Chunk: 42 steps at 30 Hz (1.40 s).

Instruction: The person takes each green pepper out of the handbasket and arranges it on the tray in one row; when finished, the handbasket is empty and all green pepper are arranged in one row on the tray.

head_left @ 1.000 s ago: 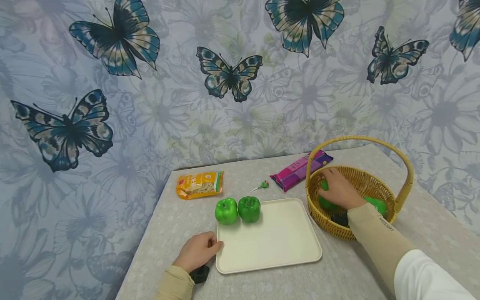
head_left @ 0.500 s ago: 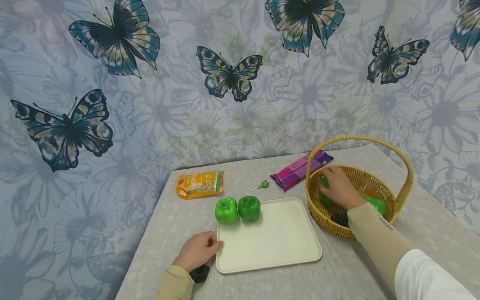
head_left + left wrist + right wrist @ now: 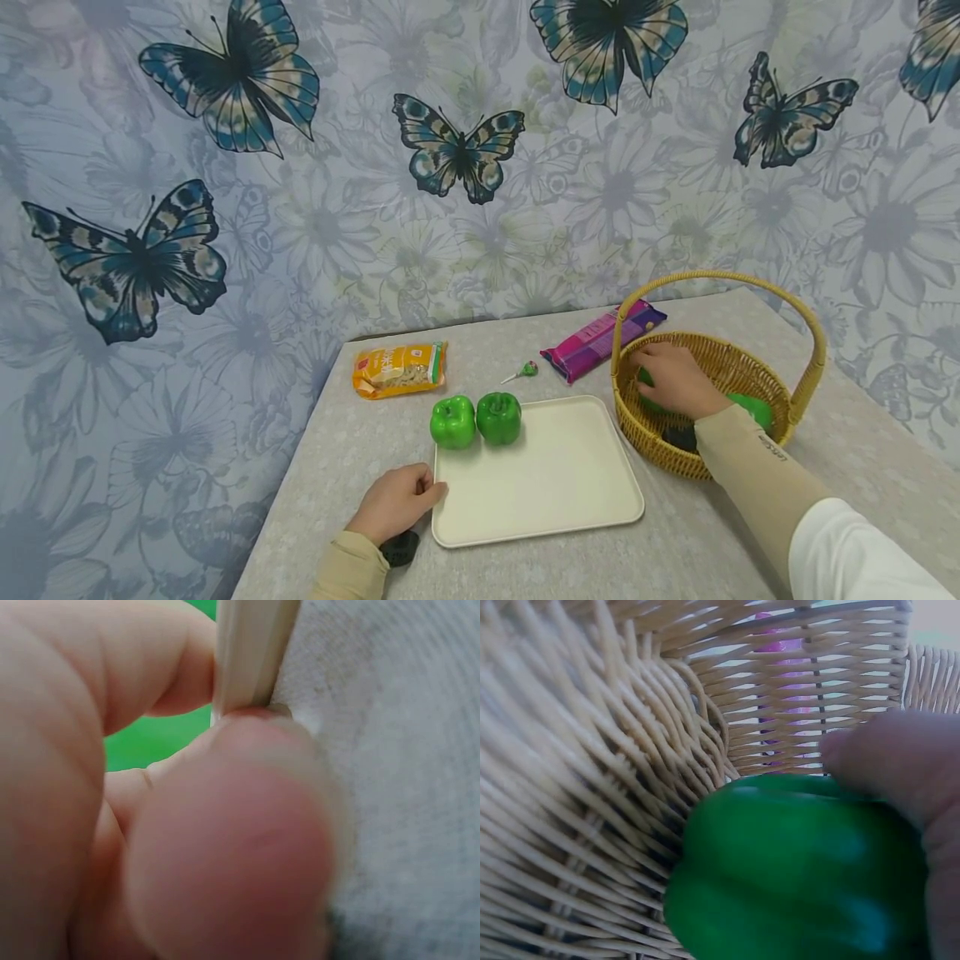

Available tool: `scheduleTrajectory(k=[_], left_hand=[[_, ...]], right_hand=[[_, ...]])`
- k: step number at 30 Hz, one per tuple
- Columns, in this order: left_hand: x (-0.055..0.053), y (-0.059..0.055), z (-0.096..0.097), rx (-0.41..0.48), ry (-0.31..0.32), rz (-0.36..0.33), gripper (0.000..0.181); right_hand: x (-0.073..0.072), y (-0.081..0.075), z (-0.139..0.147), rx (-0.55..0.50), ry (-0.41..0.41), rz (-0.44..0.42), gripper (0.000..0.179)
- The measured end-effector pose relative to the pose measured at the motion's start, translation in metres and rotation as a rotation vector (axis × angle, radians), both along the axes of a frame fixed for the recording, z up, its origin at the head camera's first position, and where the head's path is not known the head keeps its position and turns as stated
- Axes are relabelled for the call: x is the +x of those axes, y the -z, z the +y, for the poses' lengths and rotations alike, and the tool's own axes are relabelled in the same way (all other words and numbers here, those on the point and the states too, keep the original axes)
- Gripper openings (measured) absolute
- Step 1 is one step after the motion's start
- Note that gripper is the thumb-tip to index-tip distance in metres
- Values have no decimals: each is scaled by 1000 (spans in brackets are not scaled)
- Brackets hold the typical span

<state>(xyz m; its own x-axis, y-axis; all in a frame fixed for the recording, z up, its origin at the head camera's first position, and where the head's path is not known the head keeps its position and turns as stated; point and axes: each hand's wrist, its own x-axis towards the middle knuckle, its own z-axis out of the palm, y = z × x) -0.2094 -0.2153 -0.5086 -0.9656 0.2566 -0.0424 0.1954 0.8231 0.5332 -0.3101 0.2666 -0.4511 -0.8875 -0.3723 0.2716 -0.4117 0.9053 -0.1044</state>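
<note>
Butterfly wallpaper [image 3: 322, 250] behind a pale desk [image 3: 307, 500], and on it a wicker basket [image 3: 645, 437] with the right hand [image 3: 678, 382] down inside. That hand's curled round a green pepper [image 3: 795, 870], which sits against the basket wall. Second pepper [image 3: 752, 408] is in there too, partly hidden by the forearm, and the basket handle [image 3: 720, 277] arches up just past the right hand.

Left hand's [image 3: 397, 502] fingers are closed up, pinching the near-left edge of a cream tray [image 3: 547, 492] that lies between both hands. Two more peppers [image 3: 498, 418] stand side by side at its far-left corner, ahead of the left hand. Further out: an orange snack bag [image 3: 400, 371] beyond the left hand, a lollipop [image 3: 530, 368] between the hands, and a purple packet [image 3: 588, 346] behind the basket's left side, near the right hand.
</note>
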Motion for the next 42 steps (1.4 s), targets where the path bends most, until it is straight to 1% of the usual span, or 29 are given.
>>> scheduleTrajectory(k=[3, 6, 10, 17, 21, 26, 30, 34, 38, 40, 42], left_hand=[[0, 0, 0, -1, 1, 0, 32], [1, -1, 0, -1, 0, -2, 33], [1, -1, 0, -4, -9, -9, 33], [0, 0, 0, -9, -6, -12, 33], [0, 0, 1, -9, -2, -16, 33], [0, -1, 0, -12, -12, -25, 32], [-1, -2, -1, -18, -11, -11, 32], [-1, -3, 0, -16, -2, -1, 32], [0, -2, 0, -11, -3, -5, 32], [0, -2, 0, -10, -4, -6, 32], [0, -2, 1, -8, -5, -5, 32]], right_hand=[[3, 0, -1, -18, 6, -58, 31], [5, -1, -1, -56, 15, -104, 37], [6, -4, 0, -121, 7, -123, 43], [5, -7, 5, -332, -4, -196, 62], [4, -6, 7, -384, -7, -202, 67], [1, -4, 8, -438, -4, -234, 82], [1, -4, 8, -435, 1, -246, 86], [1, -4, 8, -418, 11, -261, 81], [0, -5, 8, -386, 31, -218, 78], [-1, -5, 7, -350, 47, -194, 77], [-2, -5, 7, -311, 71, -189, 75]])
